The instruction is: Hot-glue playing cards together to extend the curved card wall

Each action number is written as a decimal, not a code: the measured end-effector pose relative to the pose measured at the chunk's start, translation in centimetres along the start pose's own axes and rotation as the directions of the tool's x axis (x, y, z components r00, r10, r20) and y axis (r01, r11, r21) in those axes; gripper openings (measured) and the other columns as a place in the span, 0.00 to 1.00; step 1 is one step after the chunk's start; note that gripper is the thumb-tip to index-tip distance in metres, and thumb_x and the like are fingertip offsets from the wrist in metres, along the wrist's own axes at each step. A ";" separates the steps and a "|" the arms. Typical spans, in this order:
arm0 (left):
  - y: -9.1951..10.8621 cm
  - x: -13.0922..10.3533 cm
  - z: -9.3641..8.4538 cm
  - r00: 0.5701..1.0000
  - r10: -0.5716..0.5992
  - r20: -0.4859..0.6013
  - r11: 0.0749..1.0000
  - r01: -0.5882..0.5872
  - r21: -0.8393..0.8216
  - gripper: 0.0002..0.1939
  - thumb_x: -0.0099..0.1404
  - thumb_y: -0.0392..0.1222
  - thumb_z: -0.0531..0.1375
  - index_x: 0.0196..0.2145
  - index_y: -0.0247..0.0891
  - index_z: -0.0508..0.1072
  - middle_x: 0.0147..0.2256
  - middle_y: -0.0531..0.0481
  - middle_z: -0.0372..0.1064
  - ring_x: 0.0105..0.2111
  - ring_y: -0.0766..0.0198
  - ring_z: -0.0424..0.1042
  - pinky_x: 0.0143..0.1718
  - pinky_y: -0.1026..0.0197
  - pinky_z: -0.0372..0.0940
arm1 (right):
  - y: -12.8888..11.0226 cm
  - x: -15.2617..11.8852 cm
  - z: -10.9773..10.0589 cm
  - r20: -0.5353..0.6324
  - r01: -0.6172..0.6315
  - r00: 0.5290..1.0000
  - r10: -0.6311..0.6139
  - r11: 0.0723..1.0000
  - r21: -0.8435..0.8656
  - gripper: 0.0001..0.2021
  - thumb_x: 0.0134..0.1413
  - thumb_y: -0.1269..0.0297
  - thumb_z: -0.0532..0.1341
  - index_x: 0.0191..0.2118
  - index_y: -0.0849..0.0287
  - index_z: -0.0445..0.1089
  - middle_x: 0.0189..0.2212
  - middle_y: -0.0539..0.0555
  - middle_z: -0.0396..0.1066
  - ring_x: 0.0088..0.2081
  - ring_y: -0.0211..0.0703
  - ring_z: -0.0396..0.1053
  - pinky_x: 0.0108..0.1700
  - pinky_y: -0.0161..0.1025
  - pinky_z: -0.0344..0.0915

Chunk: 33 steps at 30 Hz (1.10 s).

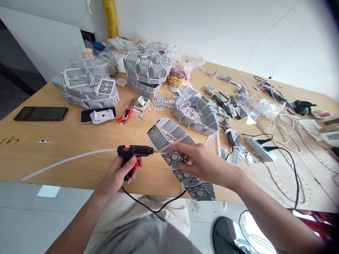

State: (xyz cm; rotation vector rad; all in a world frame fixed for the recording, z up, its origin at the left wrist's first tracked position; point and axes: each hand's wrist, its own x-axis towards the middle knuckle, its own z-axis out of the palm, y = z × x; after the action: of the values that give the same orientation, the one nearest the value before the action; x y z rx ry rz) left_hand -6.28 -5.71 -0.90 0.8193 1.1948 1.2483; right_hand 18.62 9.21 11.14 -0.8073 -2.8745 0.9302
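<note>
My left hand (pixel 120 173) is wrapped round the handle of a black glue gun (pixel 136 151), fingers at its orange trigger. A long white glue stick (pixel 69 162) sticks out of the gun's back end. The nozzle points right, at the edge of a curled strip of joined playing cards (pixel 194 183). My right hand (pixel 198 160) pinches that strip between thumb and fingers, near the nozzle. Whether the tip touches the cards I cannot tell. Behind the strip stands an open card basket (pixel 194 116) with loose cards inside.
Two card-covered boxes (pixel 148 68) (pixel 84 86) stand at the back left. Red-handled cutters (pixel 125 112), a phone with cards on it (pixel 97 115) and another phone (pixel 41 113) lie in front. Rightward are a power strip (pixel 261 149), rope (pixel 280 134) and scattered card packs (pixel 225 102).
</note>
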 end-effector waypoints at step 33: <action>0.1 0.4 1.0 0.996 -0.093 -0.008 0.986 0.093 0.138 0.28 0.72 0.67 0.61 0.42 0.35 0.74 0.32 0.51 0.65 0.25 0.70 0.59 0.23 0.64 0.55 | 0.1 -0.3 0.1 0.018 -0.012 1.000 0.012 1.000 -0.005 0.24 0.56 0.79 0.61 0.57 0.57 0.73 0.22 0.42 0.57 0.23 0.36 0.56 0.31 0.35 0.54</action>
State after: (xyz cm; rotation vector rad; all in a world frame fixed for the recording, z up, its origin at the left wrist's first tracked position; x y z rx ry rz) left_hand -5.42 -5.13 -0.62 0.8540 1.3171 1.0994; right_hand 18.91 9.07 11.08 -0.8216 -2.8910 0.9372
